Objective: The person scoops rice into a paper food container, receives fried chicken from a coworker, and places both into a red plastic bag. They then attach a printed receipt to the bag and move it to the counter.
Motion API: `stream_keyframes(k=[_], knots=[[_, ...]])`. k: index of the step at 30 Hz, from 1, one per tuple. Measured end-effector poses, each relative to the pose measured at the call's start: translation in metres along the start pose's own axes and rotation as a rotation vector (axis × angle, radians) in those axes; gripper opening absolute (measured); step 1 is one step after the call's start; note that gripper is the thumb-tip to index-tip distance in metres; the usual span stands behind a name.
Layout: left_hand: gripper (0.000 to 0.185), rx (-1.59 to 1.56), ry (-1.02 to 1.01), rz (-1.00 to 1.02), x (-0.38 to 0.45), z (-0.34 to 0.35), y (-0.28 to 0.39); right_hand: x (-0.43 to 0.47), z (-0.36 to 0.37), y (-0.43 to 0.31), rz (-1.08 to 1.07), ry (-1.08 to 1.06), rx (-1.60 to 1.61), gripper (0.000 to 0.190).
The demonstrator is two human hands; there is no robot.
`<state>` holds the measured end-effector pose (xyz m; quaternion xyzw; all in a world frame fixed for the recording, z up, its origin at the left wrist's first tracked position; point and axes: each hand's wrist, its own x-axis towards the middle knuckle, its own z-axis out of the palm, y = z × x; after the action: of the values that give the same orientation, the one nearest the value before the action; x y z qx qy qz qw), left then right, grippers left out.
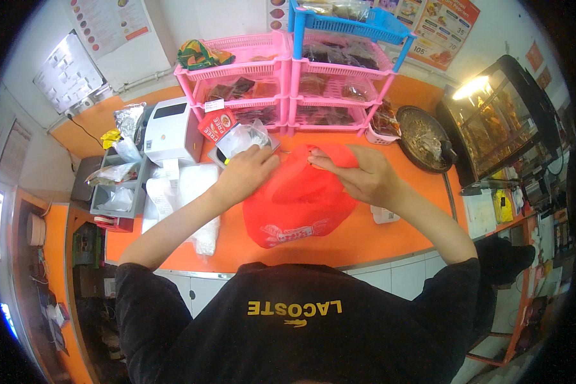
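Observation:
A red bag [300, 206] with white print on its front hangs or rests over the orange counter, between my two hands. My right hand [365, 175] grips the bag's upper right edge between thumb and fingers. At the bag's upper left edge is my left hand [249, 170], its fingers curled down; its fingertips are hidden, so its hold on the bag cannot be made out. Just behind my left hand, clear plastic [252, 137] lies on what looks like a small tray or scale. A white tub [384, 214] is partly hidden by my right forearm.
Pink plastic racks [264, 67] with packets stand at the back. A label printer [170, 129], a grey divided bin [139, 194] and white plastic bags [199, 187] are at left. A stone mortar [425, 139] and a lit glass food warmer [499, 120] stand at right.

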<state>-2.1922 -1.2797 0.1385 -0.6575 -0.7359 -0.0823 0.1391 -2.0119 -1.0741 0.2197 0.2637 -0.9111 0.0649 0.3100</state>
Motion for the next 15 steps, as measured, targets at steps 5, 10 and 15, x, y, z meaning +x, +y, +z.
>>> stream_keyframes(k=[5,10,15], knots=[[0.028,-1.137,-0.185,-0.455,0.001,-0.006,-0.008,0.003,0.008,0.005,-0.01,-0.014,-0.04,0.05],[0.048,-1.666,-0.572,-0.73,-0.004,-0.012,-0.004,0.018,0.03,0.017,0.037,0.013,-0.079,0.05],[0.069,-1.878,-0.365,-0.709,-0.015,-0.005,0.008,0.041,0.059,0.033,0.086,0.126,0.045,0.051]])
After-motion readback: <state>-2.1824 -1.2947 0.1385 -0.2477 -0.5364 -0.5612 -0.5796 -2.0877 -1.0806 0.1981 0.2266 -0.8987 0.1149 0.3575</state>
